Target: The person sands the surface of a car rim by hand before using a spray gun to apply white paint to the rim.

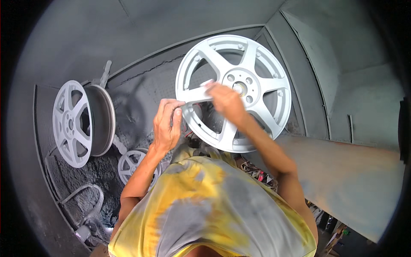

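Note:
A white six-spoke wheel rim [266, 85] faces me, upright or slightly tilted, in the upper middle of the view. My left hand [167, 124] has its fingers curled with their tips on the rim's left edge, gripping it beside the left spoke. Over that spoke, my right hand [227, 103] pinches a small white pad [206, 84], partly hidden by my fingers and blurred. The pad is at the spoke's inner end, left of the hub [239, 78].
A second white wheel [79, 109] stands on a support at the left, with a smaller wheel [130, 167] lower behind it. A hose [100, 197] curves at lower left. Grey booth walls [141, 23] surround these. A broad panel [342, 180] lies at right.

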Motion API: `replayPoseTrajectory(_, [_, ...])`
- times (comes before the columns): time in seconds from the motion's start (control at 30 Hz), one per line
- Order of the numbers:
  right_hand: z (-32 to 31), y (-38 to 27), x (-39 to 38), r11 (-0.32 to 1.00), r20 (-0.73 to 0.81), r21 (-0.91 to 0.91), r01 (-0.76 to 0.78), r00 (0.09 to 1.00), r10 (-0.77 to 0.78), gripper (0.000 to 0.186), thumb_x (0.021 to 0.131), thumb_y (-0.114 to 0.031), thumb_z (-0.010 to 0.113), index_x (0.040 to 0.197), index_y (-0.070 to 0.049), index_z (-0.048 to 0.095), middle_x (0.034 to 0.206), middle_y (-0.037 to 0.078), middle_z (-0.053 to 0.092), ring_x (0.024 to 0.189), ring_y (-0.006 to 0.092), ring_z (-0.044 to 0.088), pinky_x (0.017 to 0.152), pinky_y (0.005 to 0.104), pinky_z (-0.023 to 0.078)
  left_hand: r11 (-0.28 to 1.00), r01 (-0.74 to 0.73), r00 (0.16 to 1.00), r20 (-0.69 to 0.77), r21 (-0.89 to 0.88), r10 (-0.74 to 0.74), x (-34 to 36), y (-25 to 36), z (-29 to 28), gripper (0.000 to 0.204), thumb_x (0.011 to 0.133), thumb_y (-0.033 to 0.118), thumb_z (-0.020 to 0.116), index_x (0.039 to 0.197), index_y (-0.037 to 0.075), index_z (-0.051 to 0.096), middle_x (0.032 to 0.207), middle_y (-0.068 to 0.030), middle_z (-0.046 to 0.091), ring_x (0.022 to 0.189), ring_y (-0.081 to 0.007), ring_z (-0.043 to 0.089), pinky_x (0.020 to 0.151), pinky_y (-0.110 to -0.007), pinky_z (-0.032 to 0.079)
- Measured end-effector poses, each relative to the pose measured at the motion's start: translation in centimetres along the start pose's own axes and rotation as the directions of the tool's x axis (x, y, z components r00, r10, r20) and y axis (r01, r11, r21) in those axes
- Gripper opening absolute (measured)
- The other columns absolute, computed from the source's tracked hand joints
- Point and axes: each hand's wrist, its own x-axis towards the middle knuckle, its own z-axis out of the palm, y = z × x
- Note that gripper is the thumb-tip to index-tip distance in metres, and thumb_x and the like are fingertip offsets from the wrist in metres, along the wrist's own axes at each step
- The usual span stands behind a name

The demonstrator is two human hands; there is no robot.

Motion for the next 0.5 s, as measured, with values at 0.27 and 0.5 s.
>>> replayPoseTrajectory(0.27, [-2.6,4.4,-0.1,0.993,-0.014,-0.115,0.038,0.999,-0.04,0.025,0.087,0.003,0.072,0.112,-0.002,0.073,0.124,0.016,0.079,0.115,0.0365,0.077,0.103,0.0459,0.061,0.997,-0.041,0.999,0.022,0.059,0.039,0.4,-0.1,1.4,0.021,0.107,0.004,0.059,0.119,-0.003,0.075,0.118,-0.02,0.07,0.107,-0.0339,0.069,0.096,-0.043,0.054])
replayPoseTrajectory(0.5, [0.9,8.6,9.2,0.997,0.032,-0.069,-0.027,0.999,0.029,0.023,0.089,0.004,0.072,0.11,-0.004,0.073,0.117,0.014,0.079,0.11,0.0392,0.075,0.102,0.0477,0.062,0.986,0.139,0.987,-0.089,0.095,-0.131,0.8,-2.3,0.8,0.021,0.108,0.006,0.058,0.116,-0.003,0.075,0.114,-0.0193,0.068,0.106,-0.0359,0.067,0.094,-0.044,0.053])
